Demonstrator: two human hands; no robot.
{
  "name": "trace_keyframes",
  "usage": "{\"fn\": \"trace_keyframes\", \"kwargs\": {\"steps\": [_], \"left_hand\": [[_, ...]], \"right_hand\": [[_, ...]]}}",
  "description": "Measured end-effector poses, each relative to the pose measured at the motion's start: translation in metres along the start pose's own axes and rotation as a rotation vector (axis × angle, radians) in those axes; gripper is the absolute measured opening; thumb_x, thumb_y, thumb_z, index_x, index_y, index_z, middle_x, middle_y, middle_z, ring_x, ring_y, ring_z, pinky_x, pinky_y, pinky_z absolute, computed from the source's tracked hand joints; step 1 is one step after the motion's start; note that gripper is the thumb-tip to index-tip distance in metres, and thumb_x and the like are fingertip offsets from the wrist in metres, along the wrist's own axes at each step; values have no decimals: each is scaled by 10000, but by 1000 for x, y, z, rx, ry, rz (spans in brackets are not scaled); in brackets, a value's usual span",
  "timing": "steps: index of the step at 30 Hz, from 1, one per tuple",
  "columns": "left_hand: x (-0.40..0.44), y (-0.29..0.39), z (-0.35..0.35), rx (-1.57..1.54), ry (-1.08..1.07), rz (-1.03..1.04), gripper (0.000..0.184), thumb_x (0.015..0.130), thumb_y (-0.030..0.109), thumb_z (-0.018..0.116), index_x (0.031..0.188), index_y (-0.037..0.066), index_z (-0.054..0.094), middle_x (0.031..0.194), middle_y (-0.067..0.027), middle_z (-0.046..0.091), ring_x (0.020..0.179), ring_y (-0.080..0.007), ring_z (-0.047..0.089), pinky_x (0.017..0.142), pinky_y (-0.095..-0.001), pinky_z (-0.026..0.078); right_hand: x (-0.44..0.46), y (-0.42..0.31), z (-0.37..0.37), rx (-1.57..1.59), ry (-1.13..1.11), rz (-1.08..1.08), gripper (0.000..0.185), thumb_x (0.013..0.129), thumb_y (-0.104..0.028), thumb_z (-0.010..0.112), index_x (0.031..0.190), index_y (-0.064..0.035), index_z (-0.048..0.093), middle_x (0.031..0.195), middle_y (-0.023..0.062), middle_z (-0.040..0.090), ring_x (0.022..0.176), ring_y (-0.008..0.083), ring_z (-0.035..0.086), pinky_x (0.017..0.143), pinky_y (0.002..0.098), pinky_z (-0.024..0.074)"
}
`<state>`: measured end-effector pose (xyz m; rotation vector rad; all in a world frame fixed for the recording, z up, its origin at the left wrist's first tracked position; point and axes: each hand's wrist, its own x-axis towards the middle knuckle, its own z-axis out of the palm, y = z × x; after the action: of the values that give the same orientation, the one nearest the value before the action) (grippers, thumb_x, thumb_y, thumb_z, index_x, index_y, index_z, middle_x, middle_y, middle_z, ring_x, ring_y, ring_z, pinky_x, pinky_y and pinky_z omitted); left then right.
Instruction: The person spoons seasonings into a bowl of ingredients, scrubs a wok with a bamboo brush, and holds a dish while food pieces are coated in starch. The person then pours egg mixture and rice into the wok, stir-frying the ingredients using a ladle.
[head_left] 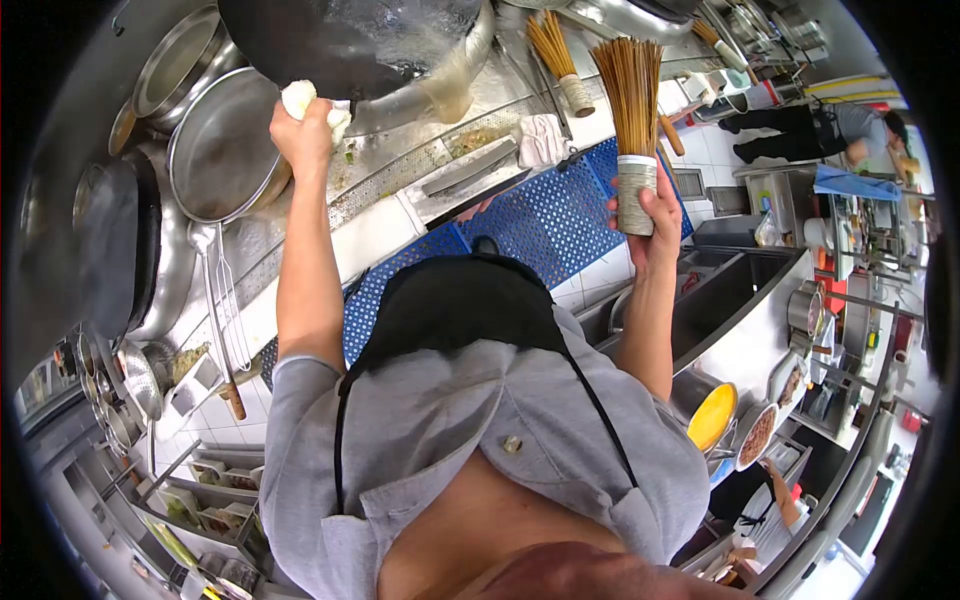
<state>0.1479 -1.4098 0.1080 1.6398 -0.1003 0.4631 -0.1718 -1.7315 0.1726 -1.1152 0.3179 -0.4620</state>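
Observation:
My left hand [303, 140] is closed around a bunched white cloth [299, 97] at the near edge of a large dark wok [350, 40]. Whether the wok's handle is inside the cloth is hidden. Steam or water blurs the wok's wet interior and right rim. In my right hand [655, 215] is a bamboo wok brush [628, 95], gripped by its wrapped handle with the bristles pointing away from me. The brush is held over the blue perforated floor mat, apart from the wok.
Left of the wok are steel pans [225, 150], a ladle [212, 300] and a whisk [232, 310]. Another bamboo brush [560, 65] and a folded cloth [541, 140] lie on the stove edge. Two other people [800, 130] [765, 500] are at the right. A yellow-filled pot [712, 415] stands behind my right arm.

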Motion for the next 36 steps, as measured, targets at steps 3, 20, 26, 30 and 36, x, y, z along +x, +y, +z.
{"fn": "trace_keyframes", "kwargs": {"steps": [3, 20, 26, 30, 36], "left_hand": [[-1, -8, -4, 48, 13, 90, 280, 649, 113, 649, 875, -51, 629, 777, -142, 668, 689, -230, 645, 682, -344, 508], [-16, -16, -6, -182, 40, -106, 239, 669, 61, 623, 882, -47, 618, 768, -82, 641, 655, -174, 601, 636, -309, 491], [27, 13, 11, -258, 42, -596, 185, 735, 61, 610, 882, -49, 628, 745, -85, 645, 600, -184, 627, 523, -319, 480], [30, 7, 47, -320, 48, -825, 178, 802, 187, 609, 884, 29, 620, 734, -79, 647, 554, -181, 617, 376, -310, 390], [14, -12, 102, -435, 189, -972, 249, 825, 232, 607, 953, 18, 610, 746, -96, 652, 536, -201, 606, 372, -319, 401]], "right_hand": [[-9, -1, 13, -47, 12, -4, 700, 828, -156, 662, 1430, -44, 323, 1017, 191, 620, 706, 233, 655, 499, 309, 558], [0, 58, 48, -1118, -151, 146, 588, 720, -74, 707, 1281, -99, 534, 909, 132, 659, 747, 241, 641, 689, 346, 517], [83, -33, 69, -729, -257, -54, 568, 797, -49, 699, 1323, -32, 486, 978, 75, 646, 848, 108, 598, 763, 251, 483], [185, -65, 119, -970, -522, -614, 559, 826, -201, 694, 1317, -51, 472, 1128, 121, 623, 1076, 202, 566, 945, 316, 414], [337, -81, 235, -1442, -453, -746, 518, 749, -331, 700, 1240, -198, 601, 1097, 164, 664, 1029, 314, 630, 876, 377, 477]]}}
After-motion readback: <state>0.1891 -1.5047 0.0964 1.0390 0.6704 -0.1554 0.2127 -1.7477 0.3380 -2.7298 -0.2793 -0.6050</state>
